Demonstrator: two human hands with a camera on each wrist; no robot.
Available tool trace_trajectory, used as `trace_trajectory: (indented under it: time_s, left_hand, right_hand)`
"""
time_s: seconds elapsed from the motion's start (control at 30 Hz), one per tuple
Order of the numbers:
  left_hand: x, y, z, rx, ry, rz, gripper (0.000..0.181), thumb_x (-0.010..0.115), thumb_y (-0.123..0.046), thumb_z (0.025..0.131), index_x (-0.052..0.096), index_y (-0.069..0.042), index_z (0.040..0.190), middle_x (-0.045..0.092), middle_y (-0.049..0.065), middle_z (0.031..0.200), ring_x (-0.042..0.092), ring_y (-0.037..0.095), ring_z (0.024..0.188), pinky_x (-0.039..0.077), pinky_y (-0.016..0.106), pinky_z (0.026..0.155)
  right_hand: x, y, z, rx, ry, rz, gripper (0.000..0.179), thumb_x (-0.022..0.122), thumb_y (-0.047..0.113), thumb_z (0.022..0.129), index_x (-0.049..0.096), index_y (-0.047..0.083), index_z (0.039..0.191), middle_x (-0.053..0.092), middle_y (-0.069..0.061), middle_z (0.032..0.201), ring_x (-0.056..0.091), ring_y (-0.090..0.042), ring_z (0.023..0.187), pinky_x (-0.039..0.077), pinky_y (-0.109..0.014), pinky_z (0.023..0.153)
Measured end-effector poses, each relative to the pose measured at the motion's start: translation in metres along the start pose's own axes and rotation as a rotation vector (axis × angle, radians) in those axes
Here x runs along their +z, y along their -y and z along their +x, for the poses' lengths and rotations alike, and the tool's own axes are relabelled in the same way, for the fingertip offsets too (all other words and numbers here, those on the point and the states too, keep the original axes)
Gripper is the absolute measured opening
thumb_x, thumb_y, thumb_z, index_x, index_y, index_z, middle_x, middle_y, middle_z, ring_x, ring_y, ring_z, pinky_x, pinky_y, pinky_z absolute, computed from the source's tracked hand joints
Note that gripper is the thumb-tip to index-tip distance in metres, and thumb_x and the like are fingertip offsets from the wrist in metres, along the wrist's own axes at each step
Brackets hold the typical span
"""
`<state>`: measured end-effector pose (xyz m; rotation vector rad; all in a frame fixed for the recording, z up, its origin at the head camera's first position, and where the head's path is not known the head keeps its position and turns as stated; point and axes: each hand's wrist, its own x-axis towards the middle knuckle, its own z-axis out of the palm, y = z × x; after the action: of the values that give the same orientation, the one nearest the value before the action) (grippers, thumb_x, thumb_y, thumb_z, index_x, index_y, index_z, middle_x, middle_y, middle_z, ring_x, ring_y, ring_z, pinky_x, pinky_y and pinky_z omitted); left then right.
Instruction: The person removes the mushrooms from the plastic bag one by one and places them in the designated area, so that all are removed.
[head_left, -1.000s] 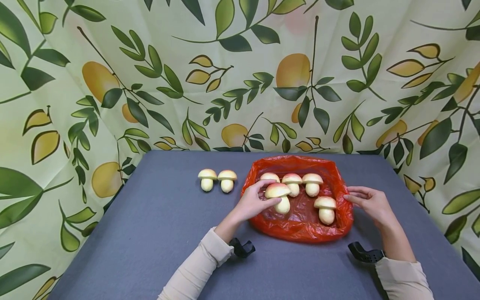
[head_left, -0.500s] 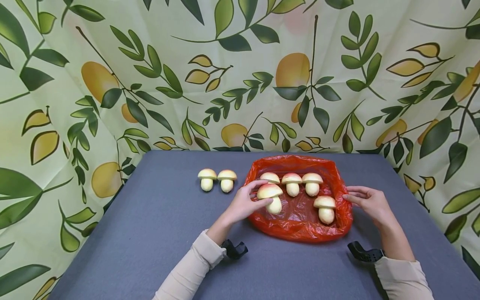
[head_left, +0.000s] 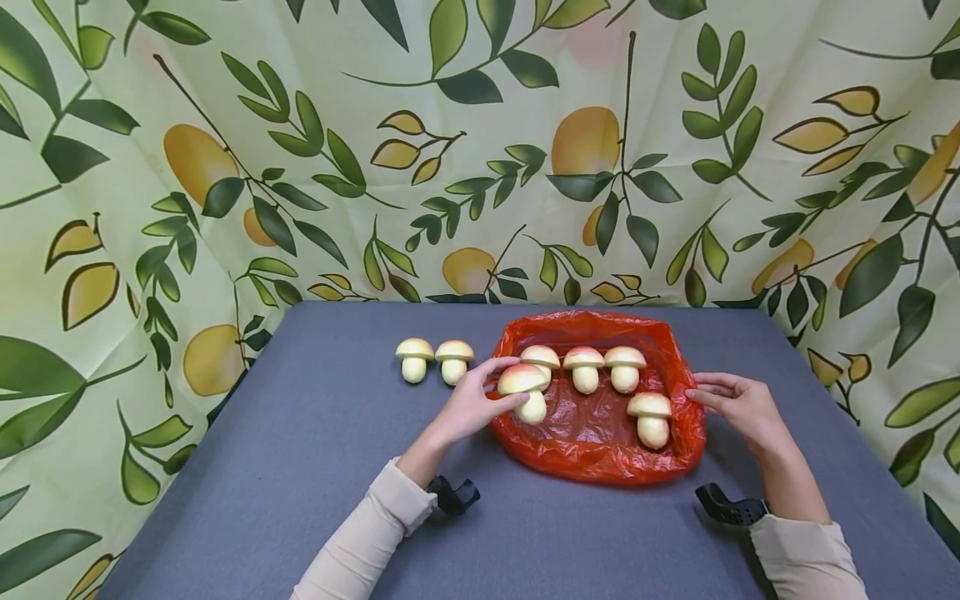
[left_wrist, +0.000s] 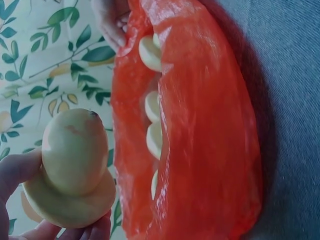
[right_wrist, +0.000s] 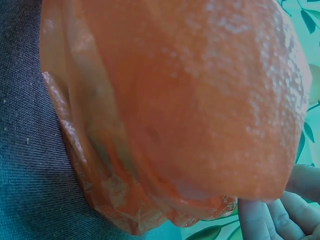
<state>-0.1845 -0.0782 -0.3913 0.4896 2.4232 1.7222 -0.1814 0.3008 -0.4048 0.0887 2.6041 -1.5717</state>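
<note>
My left hand (head_left: 470, 403) grips a mushroom (head_left: 524, 390) with a reddish-yellow cap and pale stem, between thumb and fingers. The mushroom is held above the left side of an open red plastic bag (head_left: 600, 462). In the left wrist view the held mushroom (left_wrist: 75, 155) appears stem-up, beside the bag's opening. Several more mushrooms are inside the bag: a row at its back and one mushroom (head_left: 651, 419) at its right. My right hand (head_left: 742, 407) pinches the bag's right rim, and the right wrist view shows its fingers (right_wrist: 255, 220) at the bag's edge.
Two mushrooms (head_left: 434, 361) stand side by side on the grey-blue table (head_left: 315, 433), left of the bag. A cloth (head_left: 480, 150) printed with leaves and fruit hangs behind and beside the table. Black straps (head_left: 453, 495) are on both wrists.
My left hand has moved left with the mushroom, from over the bag's middle-left toward its left rim. The right hand and the bag have stayed nearly still.
</note>
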Motion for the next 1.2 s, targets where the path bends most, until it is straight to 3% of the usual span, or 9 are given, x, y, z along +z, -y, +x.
trace_trajectory:
  time_s: [0.17,0.4,0.63,0.93,1.2]
  left_hand:
    - [-0.007,0.003,-0.001,-0.028,-0.009,0.019,0.053,0.071,-0.016,0.086,0.052,-0.008,0.135,0.058,0.013,0.133,0.061,0.027,0.114,0.052,0.035,0.095]
    - [-0.019,0.008,-0.001,-0.003,-0.046,0.040,0.054,0.072,-0.015,0.086,0.052,-0.004,0.134,0.059,0.015,0.133,0.060,0.028,0.117,0.048,0.044,0.103]
    - [-0.025,0.011,-0.004,-0.015,-0.085,0.053,0.054,0.074,-0.012,0.083,0.054,-0.005,0.134,0.059,0.013,0.134,0.058,0.027,0.121,0.046,0.045,0.107]
    - [-0.034,0.020,-0.011,-0.009,-0.060,0.043,0.053,0.070,-0.012,0.086,0.051,-0.001,0.135,0.056,0.017,0.138,0.056,0.029,0.125,0.043,0.046,0.109]
    - [-0.045,0.023,-0.013,-0.017,-0.078,0.030,0.054,0.070,-0.010,0.086,0.050,0.001,0.135,0.055,0.018,0.138,0.054,0.031,0.126,0.042,0.048,0.109]
  right_hand:
    - [0.000,-0.001,0.000,0.004,-0.001,-0.001,0.054,0.066,0.029,0.092,0.054,-0.013,0.124,0.062,0.034,0.077,0.062,0.011,0.075,0.057,-0.018,0.072]
    - [0.001,-0.002,0.000,0.001,-0.001,0.011,0.050,0.066,0.028,0.091,0.057,-0.010,0.122,0.063,0.033,0.077,0.062,0.011,0.075,0.056,-0.017,0.071]
    - [0.001,-0.002,-0.001,-0.025,-0.015,0.046,0.020,0.066,0.025,0.091,0.066,0.014,0.108,0.064,0.032,0.076,0.063,0.010,0.074,0.056,-0.017,0.068]
    - [0.002,-0.001,0.001,-0.001,-0.010,0.014,0.051,0.066,0.029,0.091,0.057,-0.010,0.122,0.063,0.033,0.076,0.063,0.011,0.075,0.057,-0.018,0.070]
    - [0.001,-0.001,-0.001,-0.015,-0.011,0.011,0.049,0.066,0.027,0.092,0.057,-0.011,0.121,0.063,0.033,0.077,0.062,0.011,0.075,0.056,-0.016,0.069]
